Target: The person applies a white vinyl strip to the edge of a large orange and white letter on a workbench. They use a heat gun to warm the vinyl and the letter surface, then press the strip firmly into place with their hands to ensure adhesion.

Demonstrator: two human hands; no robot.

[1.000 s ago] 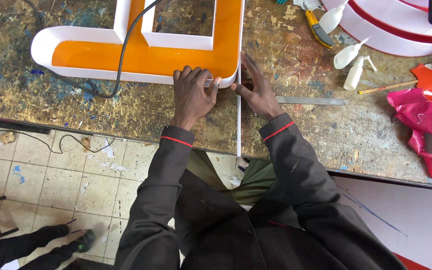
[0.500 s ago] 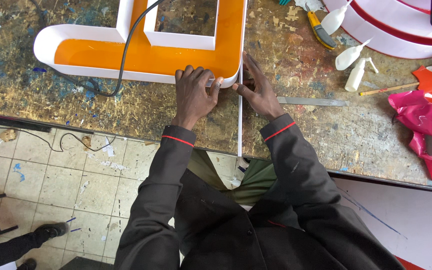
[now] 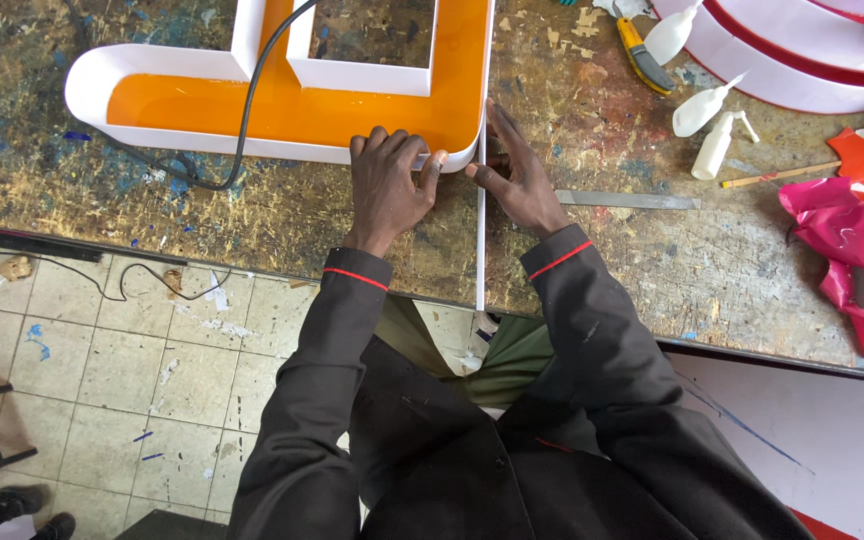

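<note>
Hands meet at the rounded lower right corner of a large sign letter [image 3: 282,105], a hollow shape with white walls and an orange floor that fills the upper middle of the frame. The left hand [image 3: 390,190] lies palm down on the workbench [image 3: 252,215], fingers curled and close together, their tips pressed against the letter's white outer wall just left of the corner. The right hand [image 3: 520,175] stands on its edge just to the right, fingers straight and held together, flat against a thin white strip [image 3: 480,240]. That strip runs from the letter's right wall straight down the middle of the frame and past the bench's near edge. The thumb of the right hand reaches left to touch the strip at the corner, close to the left hand's fingertips.

A black cable [image 3: 242,130] drops out of the letter over its lower wall and loops across the bench to the left. A flat metal ruler [image 3: 627,200] lies just right of the right hand. Farther right, in the upper part of the frame, stand white squeeze bottles [image 3: 712,125] and a yellow utility knife [image 3: 637,50]. Crumpled pink plastic [image 3: 837,235] sits at the right edge. Tiled floor [image 3: 82,370] shows at the lower left, below the bench.
</note>
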